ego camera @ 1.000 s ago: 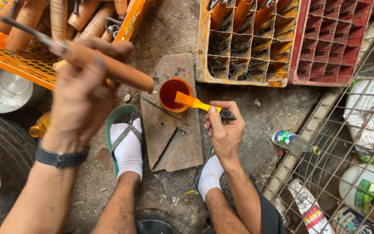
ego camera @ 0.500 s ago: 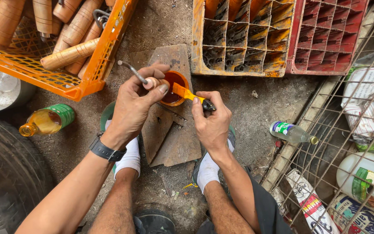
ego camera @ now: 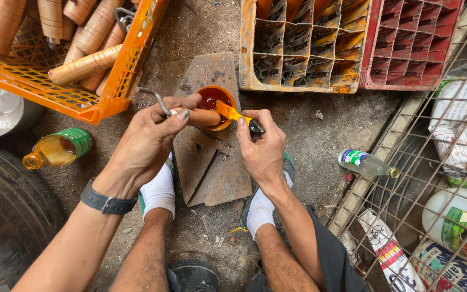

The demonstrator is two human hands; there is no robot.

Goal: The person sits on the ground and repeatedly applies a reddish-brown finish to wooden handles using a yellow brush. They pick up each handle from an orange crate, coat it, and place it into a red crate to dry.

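Observation:
My left hand (ego camera: 149, 143) grips a wooden handle (ego camera: 204, 117) with a bent metal hook (ego camera: 155, 97) at its near end, and holds it over a small orange cup of red-brown stain (ego camera: 212, 99). My right hand (ego camera: 263, 148) pinches a paint-coated orange brush (ego camera: 233, 114) whose tip touches the handle at the cup. The cup stands on a worn wooden board (ego camera: 212, 167) on the dirt floor, between my feet in white socks and green sandals.
An orange crate of wooden handles (ego camera: 90, 89) sits at the upper left. Orange (ego camera: 304, 46) and red (ego camera: 412, 46) divided crates lie ahead. A green-labelled bottle of yellow liquid (ego camera: 55, 150) lies left, a plastic bottle (ego camera: 366, 162) right. Wire rack (ego camera: 439, 189) right, tyre (ego camera: 12, 211) left.
My left hand came down from the orange crate with a wooden handle and now holds it at the cup. The right hand's brush rose from the cup to the handle.

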